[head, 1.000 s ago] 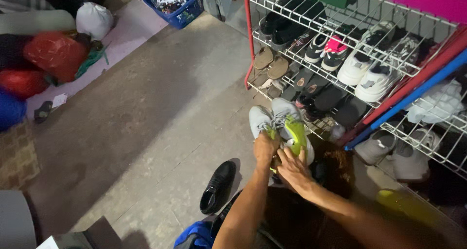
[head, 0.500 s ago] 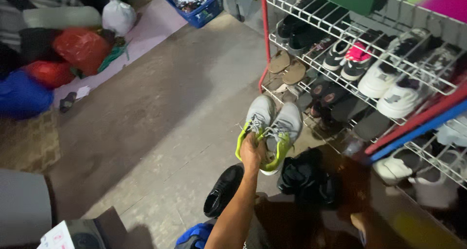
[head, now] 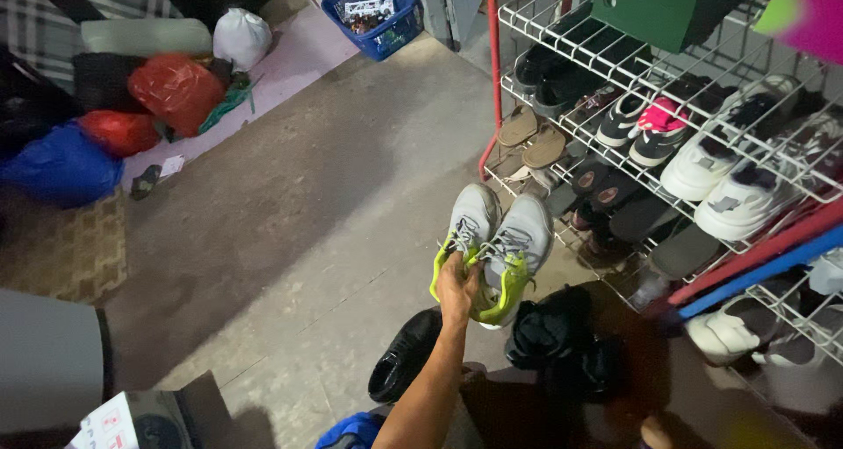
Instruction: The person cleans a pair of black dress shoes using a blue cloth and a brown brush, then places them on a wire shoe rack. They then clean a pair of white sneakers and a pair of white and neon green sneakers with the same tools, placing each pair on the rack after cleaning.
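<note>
My left hand (head: 457,287) grips a pair of grey sneakers (head: 497,238) with neon yellow-green lining, holding both by their heel ends. The toes point away from me, and the pair hangs above the concrete floor in front of the wire shoe rack (head: 562,71). My forearm rises from the bottom middle of the head view. Just below the hand, a black dress shoe (head: 404,358) lies on the floor, and a dark pair of shoes (head: 551,333) sits to its right. My right hand is out of view.
The white rack with a red post (head: 491,71) holds white sneakers (head: 713,165), a pink-and-black sneaker (head: 660,126), sandals (head: 530,136) and a green box (head: 667,8). A blue basket (head: 376,12), red bags (head: 176,89) and a blue bag (head: 60,165) lie at the left.
My right hand has let go of the sneakers and dropped out of view. My left hand alone now holds the pair, a little further from me.
</note>
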